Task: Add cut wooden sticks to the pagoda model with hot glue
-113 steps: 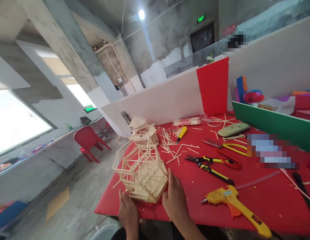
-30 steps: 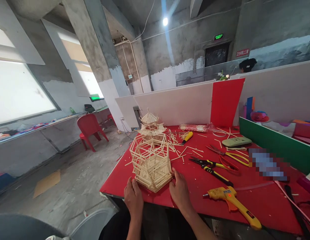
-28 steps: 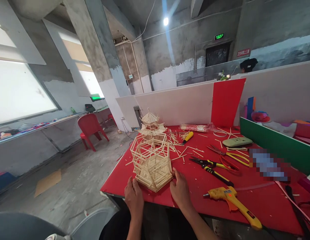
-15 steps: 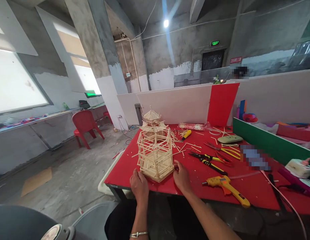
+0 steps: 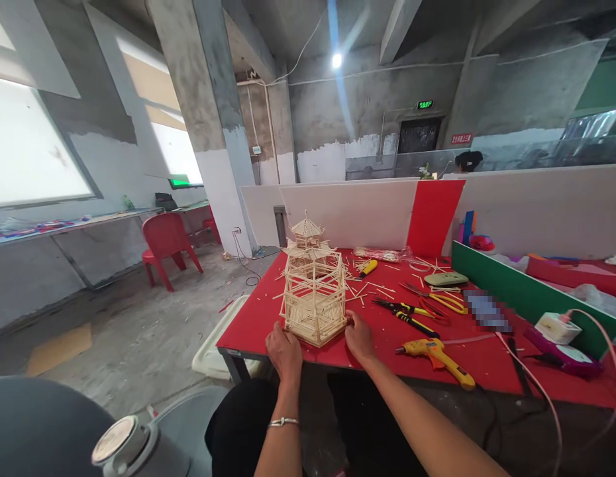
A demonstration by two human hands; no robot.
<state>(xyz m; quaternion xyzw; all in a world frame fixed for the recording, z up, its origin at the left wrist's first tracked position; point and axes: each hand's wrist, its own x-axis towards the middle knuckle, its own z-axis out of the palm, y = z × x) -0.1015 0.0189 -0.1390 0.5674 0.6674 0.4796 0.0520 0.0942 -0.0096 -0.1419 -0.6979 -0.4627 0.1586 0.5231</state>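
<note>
A hexagonal open frame of thin wooden sticks (image 5: pixel 315 308) stands on the red tabletop (image 5: pixel 258 311) near its front edge. My left hand (image 5: pixel 285 351) has its fingers closed at the frame's lower left corner. At the lower right corner, my right hand (image 5: pixel 359 336) grips the frame between thumb and fingers. Behind the frame, partly hidden by it, rises a pagoda-like stick model with a pointed roof (image 5: pixel 308 228).
Loose sticks (image 5: pixel 380 290) lie right of the model, with a yellow-handled tool (image 5: pixel 368 267), pliers (image 5: pixel 412 318), a yellow glue gun (image 5: pixel 437 358) and a green case (image 5: pixel 446 279). A green board (image 5: pixel 526 291) borders the right side. A red chair (image 5: pixel 166 242) stands left.
The camera view has shifted slightly. The frame appears a little higher and more upright, turned slightly, with both hands still at its lower corners.
</note>
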